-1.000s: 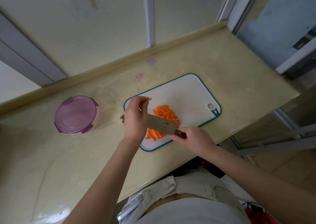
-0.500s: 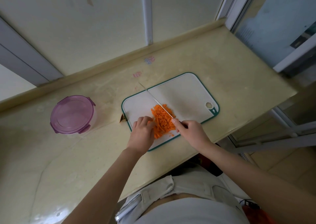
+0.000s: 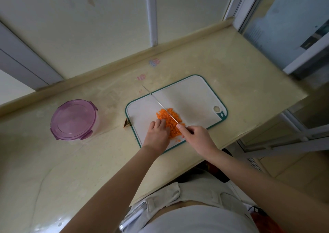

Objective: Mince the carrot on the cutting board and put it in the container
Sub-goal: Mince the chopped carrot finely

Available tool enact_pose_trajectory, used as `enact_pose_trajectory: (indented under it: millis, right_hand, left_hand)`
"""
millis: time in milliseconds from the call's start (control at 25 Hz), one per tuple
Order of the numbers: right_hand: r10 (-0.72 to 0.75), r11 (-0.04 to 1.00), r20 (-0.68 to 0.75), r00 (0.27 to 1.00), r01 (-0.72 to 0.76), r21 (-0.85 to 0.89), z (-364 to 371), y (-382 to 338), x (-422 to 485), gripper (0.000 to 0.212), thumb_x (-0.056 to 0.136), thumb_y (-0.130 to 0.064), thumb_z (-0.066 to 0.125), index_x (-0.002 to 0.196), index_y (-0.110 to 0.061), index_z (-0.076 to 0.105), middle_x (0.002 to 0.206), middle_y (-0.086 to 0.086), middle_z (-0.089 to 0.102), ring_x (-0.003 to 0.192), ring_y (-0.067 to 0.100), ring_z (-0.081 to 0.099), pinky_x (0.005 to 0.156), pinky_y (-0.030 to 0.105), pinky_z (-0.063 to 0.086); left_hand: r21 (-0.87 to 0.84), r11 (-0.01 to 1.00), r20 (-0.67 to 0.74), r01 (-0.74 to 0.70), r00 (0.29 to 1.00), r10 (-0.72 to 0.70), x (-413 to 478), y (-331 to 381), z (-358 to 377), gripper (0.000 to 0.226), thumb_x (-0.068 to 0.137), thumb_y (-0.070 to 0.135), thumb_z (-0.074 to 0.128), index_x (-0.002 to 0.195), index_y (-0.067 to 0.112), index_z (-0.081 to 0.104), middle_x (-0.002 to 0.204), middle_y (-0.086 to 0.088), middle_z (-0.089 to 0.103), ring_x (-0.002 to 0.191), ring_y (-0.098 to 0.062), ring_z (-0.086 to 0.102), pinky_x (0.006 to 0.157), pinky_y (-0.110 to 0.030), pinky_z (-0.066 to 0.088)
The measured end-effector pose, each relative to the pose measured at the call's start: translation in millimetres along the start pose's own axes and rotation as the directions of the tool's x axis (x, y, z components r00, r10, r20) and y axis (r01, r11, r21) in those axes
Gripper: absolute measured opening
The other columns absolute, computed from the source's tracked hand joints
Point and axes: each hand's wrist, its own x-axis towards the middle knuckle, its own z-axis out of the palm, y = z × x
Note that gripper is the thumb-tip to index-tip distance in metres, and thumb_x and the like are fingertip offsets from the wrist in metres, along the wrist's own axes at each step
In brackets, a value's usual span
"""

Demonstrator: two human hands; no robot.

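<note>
A heap of small orange carrot bits [image 3: 170,122] lies on the white, green-rimmed cutting board [image 3: 194,99]. My right hand [image 3: 196,137] grips the handle of a knife [image 3: 160,106], forefinger along its spine; the thin blade stands edge-down across the heap, its tip reaching past the board's far edge. My left hand [image 3: 157,134] rests with curled fingers against the heap's left side. The round container [image 3: 73,119] with a purple lid clipped on stands on the counter to the left of the board.
A small brown scrap [image 3: 127,125] lies by the board's left corner. The beige counter [image 3: 240,83] ends at a raised back ledge by the wall, and its right edge drops off near a glass door.
One second ago the knife lay flat with my left hand at its blade. It has since turned edge-down over the heap, and my left hand has dropped beside the carrot.
</note>
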Motion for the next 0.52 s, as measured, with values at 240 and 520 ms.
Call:
enact_pose_trajectory:
  millis: [240, 520]
  right_hand:
    - [-0.019, 1.0, -0.001, 1.0, 0.019, 0.016, 0.1, -0.7, -0.4, 0.054, 0.09, -0.053, 0.052, 0.062, -0.008, 0.06, 0.045, -0.007, 0.046, 0.042, 0.003, 0.043, 0.049, 0.018, 0.035]
    - [-0.053, 0.998, 0.007, 0.999, 0.053, 0.034, -2.0, -0.9, -2.3, 0.056, 0.091, -0.051, 0.052, 0.063, -0.003, 0.06, 0.045, -0.007, 0.045, 0.042, 0.004, 0.04, 0.05, 0.02, 0.034]
  left_hand:
    - [0.075, 0.976, -0.097, -0.202, 0.973, 0.209, 3.7, -17.8, -6.0, 0.021, 0.06, 0.02, 0.08, 0.078, 0.015, 0.07, 0.084, -0.004, 0.06, 0.075, -0.021, 0.054, 0.067, -0.029, 0.047]
    - [-0.12, 0.923, -0.084, -0.365, 0.931, 0.356, 0.1, -52.8, -12.2, 0.036, 0.068, -0.003, 0.061, 0.101, 0.008, 0.07, 0.107, -0.011, 0.067, 0.104, -0.026, 0.063, 0.096, -0.035, 0.046]
